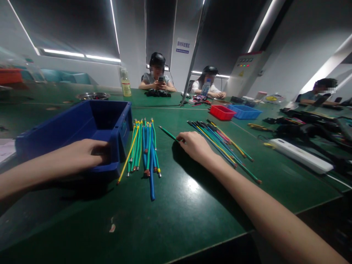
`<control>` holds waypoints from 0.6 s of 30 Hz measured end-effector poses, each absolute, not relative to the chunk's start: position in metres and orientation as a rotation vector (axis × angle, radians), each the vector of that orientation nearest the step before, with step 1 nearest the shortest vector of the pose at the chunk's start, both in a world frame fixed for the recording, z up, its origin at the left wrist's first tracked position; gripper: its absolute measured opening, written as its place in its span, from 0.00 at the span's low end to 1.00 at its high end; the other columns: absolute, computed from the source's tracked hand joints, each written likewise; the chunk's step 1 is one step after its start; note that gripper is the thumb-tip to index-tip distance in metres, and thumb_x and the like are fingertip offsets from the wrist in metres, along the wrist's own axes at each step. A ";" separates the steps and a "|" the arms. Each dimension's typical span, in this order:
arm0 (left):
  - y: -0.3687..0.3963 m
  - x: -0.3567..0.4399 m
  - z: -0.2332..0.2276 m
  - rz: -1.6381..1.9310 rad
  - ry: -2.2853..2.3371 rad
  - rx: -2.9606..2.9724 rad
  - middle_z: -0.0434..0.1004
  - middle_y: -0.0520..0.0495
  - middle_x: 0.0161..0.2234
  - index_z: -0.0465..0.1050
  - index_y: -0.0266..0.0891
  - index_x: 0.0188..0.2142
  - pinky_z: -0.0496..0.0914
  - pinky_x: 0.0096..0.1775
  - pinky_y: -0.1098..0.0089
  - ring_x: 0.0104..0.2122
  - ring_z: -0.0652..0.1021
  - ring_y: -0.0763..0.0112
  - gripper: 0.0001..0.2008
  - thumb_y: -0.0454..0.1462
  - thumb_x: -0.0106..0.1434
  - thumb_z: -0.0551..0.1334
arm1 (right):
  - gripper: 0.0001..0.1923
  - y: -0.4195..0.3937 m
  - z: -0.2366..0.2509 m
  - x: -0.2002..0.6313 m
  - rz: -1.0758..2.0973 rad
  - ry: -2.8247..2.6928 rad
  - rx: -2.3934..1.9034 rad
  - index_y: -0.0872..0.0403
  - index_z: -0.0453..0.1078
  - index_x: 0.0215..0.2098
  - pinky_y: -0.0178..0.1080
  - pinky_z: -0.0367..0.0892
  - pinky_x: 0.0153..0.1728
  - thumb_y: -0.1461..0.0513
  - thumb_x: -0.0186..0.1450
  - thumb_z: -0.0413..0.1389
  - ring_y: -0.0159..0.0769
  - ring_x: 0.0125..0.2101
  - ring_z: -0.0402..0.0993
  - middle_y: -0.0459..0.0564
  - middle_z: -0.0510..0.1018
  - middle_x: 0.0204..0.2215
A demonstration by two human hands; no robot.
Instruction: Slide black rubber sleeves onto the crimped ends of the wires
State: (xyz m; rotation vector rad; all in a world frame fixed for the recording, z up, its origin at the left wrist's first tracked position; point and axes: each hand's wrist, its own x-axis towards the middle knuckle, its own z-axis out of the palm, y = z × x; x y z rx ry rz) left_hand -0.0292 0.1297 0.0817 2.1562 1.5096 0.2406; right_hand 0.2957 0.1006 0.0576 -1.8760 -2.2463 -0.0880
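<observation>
So the green table [192, 198] takes up most of the view, with three people sitting along the far side, two of them looking at phones. Biggest thing up close is the blue bin [82, 128] on the left. The left hand [88, 152] rests curled over its near rim, fingers hooked down into the bin, looks like it's gripping the edge, though the fingertips are hidden so I can't say for sure. Over on the right there's a white power strip [301, 156], with a red tray [222, 112] and a small blue tray [244, 112] further back. Two bunches of cut wires lie on the table: a neat row [144, 148] just beside the bin, green, blue and yellow, and a fanned-out pile [220, 143] right of the right hand. The right hand [194, 145] is mostly closed, fingertips pinching one end of a single green wire [168, 134] that lies between the two bunches, touching neither
</observation>
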 end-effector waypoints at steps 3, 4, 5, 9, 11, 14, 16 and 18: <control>0.128 -0.028 0.082 0.271 1.350 1.984 0.81 0.49 0.43 0.72 0.39 0.49 0.73 0.47 0.65 0.41 0.80 0.61 0.27 0.43 0.49 0.59 | 0.18 0.098 0.058 0.293 -0.111 -2.221 -1.909 0.52 0.71 0.49 0.37 0.63 0.43 0.65 0.62 0.49 0.40 0.44 0.73 0.51 0.77 0.43; 0.126 -0.027 0.083 0.302 1.325 1.945 0.80 0.49 0.45 0.71 0.40 0.50 0.73 0.48 0.64 0.42 0.80 0.61 0.27 0.43 0.49 0.60 | 0.19 0.097 0.058 0.292 -0.116 -2.216 -1.918 0.52 0.70 0.50 0.37 0.63 0.42 0.65 0.61 0.50 0.41 0.44 0.72 0.52 0.77 0.44; 0.125 -0.026 0.084 0.330 1.315 1.926 0.80 0.49 0.45 0.71 0.40 0.49 0.72 0.48 0.64 0.43 0.79 0.61 0.27 0.43 0.49 0.61 | 0.20 0.096 0.057 0.291 -0.117 -2.213 -1.928 0.52 0.70 0.50 0.37 0.63 0.41 0.64 0.60 0.51 0.42 0.44 0.72 0.52 0.76 0.44; 0.119 -0.025 0.092 0.402 1.329 1.884 0.81 0.48 0.43 0.73 0.40 0.45 0.73 0.47 0.61 0.42 0.80 0.59 0.25 0.44 0.47 0.63 | 0.24 0.094 0.058 0.289 -0.068 -2.232 -1.944 0.53 0.68 0.53 0.36 0.63 0.36 0.61 0.58 0.52 0.41 0.41 0.73 0.52 0.76 0.44; 0.118 -0.026 0.094 0.433 1.368 1.887 0.81 0.48 0.42 0.74 0.39 0.44 0.74 0.46 0.62 0.42 0.80 0.58 0.25 0.46 0.46 0.64 | 0.25 0.093 0.058 0.289 -0.038 -2.259 -1.933 0.52 0.68 0.54 0.35 0.62 0.35 0.61 0.58 0.52 0.40 0.39 0.73 0.51 0.77 0.43; 0.119 -0.027 0.096 0.475 1.449 1.899 0.82 0.49 0.39 0.74 0.39 0.44 0.75 0.43 0.64 0.40 0.80 0.59 0.26 0.48 0.46 0.64 | 0.23 0.093 0.060 0.290 -0.017 -2.289 -1.917 0.51 0.70 0.52 0.35 0.61 0.32 0.61 0.58 0.52 0.40 0.38 0.73 0.51 0.77 0.41; 0.119 -0.027 0.097 0.488 1.491 1.914 0.82 0.49 0.39 0.74 0.40 0.44 0.75 0.42 0.65 0.40 0.80 0.60 0.26 0.49 0.47 0.63 | 0.23 0.093 0.060 0.290 -0.013 -2.298 -1.904 0.52 0.70 0.51 0.36 0.60 0.32 0.61 0.57 0.52 0.41 0.38 0.73 0.52 0.77 0.40; 0.119 -0.027 0.097 0.492 1.553 1.943 0.81 0.49 0.40 0.74 0.40 0.45 0.74 0.41 0.66 0.40 0.80 0.59 0.28 0.51 0.46 0.62 | 0.23 0.093 0.061 0.291 -0.010 -2.299 -1.889 0.54 0.71 0.50 0.36 0.60 0.33 0.62 0.56 0.53 0.42 0.38 0.72 0.53 0.77 0.40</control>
